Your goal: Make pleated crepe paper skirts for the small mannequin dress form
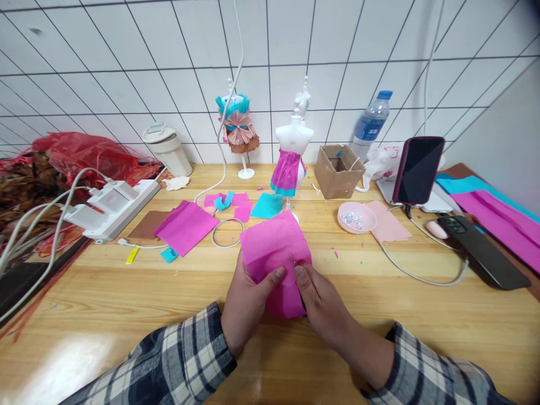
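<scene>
A bright pink sheet of crepe paper [274, 242] is held up over the table in front of me. My left hand [248, 298] grips its left side, thumb on top and fingers behind. At the sheet's right edge, my right hand [323, 295] is closed around small scissors [293, 260]; a thin metal tip shows above the thumb, and the rest is mostly hidden by hand and paper. Just beyond the sheet stands a white mini dress form [294, 136] in a pink skirt [287, 171] with a blue hem.
Behind stand another dressed form [238, 126], a cardboard box [338, 174] and a water bottle [371, 126]. Paper pieces [185, 228] and a cable [228, 232] lie left. To the right are a pink bowl [356, 218] of beads and phones [418, 169]. A power strip [122, 211] sits far left.
</scene>
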The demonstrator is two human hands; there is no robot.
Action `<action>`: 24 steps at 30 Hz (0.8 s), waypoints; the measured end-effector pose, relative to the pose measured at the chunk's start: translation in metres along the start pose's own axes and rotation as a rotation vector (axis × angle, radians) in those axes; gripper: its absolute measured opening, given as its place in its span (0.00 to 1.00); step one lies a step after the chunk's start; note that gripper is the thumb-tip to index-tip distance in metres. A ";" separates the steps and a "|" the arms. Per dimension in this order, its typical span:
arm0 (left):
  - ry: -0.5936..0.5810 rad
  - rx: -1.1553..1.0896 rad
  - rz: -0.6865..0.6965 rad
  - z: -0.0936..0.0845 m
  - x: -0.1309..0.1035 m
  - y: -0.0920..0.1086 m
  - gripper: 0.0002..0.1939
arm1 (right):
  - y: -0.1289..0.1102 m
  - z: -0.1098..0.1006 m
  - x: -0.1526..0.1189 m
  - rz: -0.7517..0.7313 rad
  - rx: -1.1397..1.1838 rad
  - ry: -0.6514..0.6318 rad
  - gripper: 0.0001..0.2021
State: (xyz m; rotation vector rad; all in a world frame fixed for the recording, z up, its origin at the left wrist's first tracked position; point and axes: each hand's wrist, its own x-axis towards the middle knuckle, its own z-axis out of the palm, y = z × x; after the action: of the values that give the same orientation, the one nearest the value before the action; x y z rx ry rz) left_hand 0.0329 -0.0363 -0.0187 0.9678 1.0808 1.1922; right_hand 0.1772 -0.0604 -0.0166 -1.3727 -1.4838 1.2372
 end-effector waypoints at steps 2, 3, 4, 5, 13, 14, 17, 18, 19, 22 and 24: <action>0.009 0.008 0.003 0.000 0.000 0.000 0.34 | 0.001 0.000 0.000 0.002 -0.029 0.007 0.21; 0.011 0.011 0.005 0.001 0.000 0.000 0.34 | 0.002 0.001 0.000 0.005 -0.047 0.011 0.21; 0.011 0.012 0.007 0.001 0.000 0.000 0.34 | 0.003 0.001 0.000 0.009 -0.063 0.014 0.21; 0.011 0.012 0.006 0.001 -0.001 0.000 0.34 | 0.004 0.001 0.000 0.012 -0.072 0.018 0.21; -0.121 -0.244 -0.084 0.001 0.002 0.006 0.23 | 0.005 -0.003 0.001 -0.006 -0.140 -0.005 0.20; -0.112 -0.261 -0.113 0.001 0.003 0.006 0.20 | 0.005 -0.003 0.001 -0.018 -0.140 -0.014 0.20; -0.020 -0.227 -0.148 -0.001 0.006 0.006 0.15 | 0.003 -0.003 -0.002 -0.023 -0.100 -0.069 0.21; 0.006 -0.208 -0.129 -0.002 0.006 0.005 0.16 | 0.002 -0.003 -0.002 -0.010 -0.080 -0.092 0.21; 0.023 -0.192 -0.104 -0.002 0.006 0.005 0.16 | 0.001 -0.003 -0.003 0.007 -0.061 -0.115 0.22; 0.048 -0.153 -0.051 -0.001 0.005 0.005 0.19 | -0.001 -0.002 -0.004 0.032 -0.028 -0.150 0.22; 0.061 -0.134 -0.028 0.000 0.003 0.005 0.23 | -0.002 -0.002 -0.004 0.029 -0.025 -0.137 0.22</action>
State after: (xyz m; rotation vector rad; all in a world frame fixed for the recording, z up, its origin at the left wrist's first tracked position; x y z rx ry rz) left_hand 0.0315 -0.0324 -0.0140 0.8149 1.0457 1.2615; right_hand 0.1791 -0.0643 -0.0143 -1.3525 -1.5829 1.3585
